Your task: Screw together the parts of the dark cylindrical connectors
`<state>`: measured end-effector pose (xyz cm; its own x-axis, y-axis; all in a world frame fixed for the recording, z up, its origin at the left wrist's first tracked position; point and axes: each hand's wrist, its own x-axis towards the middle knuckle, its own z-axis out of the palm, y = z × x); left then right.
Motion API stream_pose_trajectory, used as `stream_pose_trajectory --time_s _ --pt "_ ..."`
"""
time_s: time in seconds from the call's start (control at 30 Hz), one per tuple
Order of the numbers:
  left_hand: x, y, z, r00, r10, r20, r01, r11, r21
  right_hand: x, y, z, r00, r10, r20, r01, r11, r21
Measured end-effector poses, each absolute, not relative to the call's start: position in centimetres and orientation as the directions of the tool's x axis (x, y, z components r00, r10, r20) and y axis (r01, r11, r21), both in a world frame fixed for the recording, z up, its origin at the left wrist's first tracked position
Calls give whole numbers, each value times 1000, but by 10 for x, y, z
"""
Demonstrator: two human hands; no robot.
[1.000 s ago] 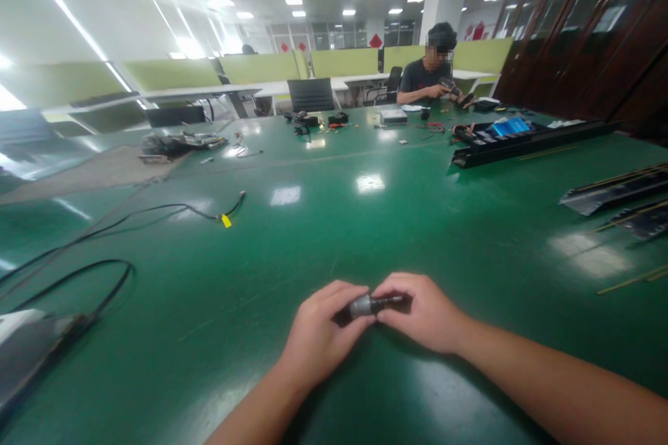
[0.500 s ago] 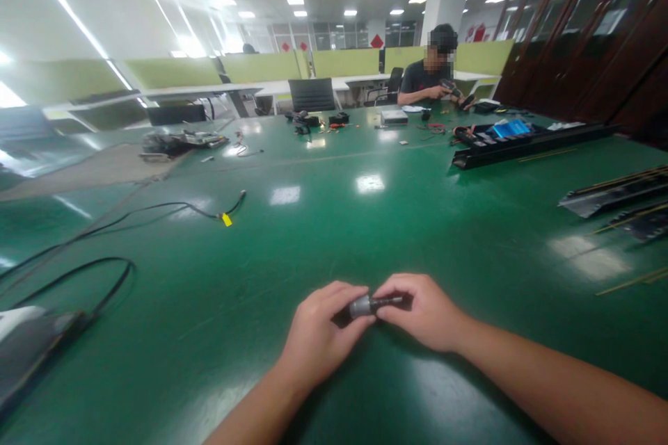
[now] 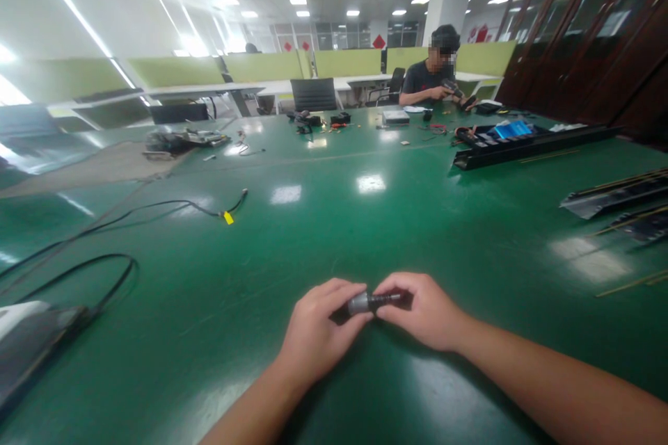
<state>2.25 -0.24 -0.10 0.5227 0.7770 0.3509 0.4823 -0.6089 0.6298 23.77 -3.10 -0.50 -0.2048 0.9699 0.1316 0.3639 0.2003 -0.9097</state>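
Low over the green table, in the head view, my two hands meet around a small cylindrical part with a smooth grey body and a dark, ridged shaft. The thumb and fingers of my left hand are closed on the grey body, and its left end is hidden in that hand. My right hand pinches the dark shaft between thumb and fingertips, from the right. A thin tip of the shaft points into my right palm. The part lies roughly level.
A black cable with a yellow tag lies to the left, near a grey device. Long black channels and thin rods are on the right. Across the table a person handles a dark tool.
My hands stay in nearly the same place, both still on the part. The dark ridges of the shaft show a little more now. The view has shifted very slightly.
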Motion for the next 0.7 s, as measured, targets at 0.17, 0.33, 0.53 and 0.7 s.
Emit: stream_pose_trajectory --time_s 0.17,0.33,0.53,0.7 --pt "23 -2 0 530 766 364 477 -624 619 237 -30 -7 -197 973 124 364 190 -912" --pt "22 -2 -1 528 765 369 475 -626 618 237 -31 -7 -194 975 110 359 175 -917" --pt "20 0 -3 528 757 386 478 -640 601 237 -30 -6 -192 975 109 369 174 -913" --pt "19 0 -3 521 757 394 475 -641 603 236 -31 -6 -193 975 107 363 172 -916"
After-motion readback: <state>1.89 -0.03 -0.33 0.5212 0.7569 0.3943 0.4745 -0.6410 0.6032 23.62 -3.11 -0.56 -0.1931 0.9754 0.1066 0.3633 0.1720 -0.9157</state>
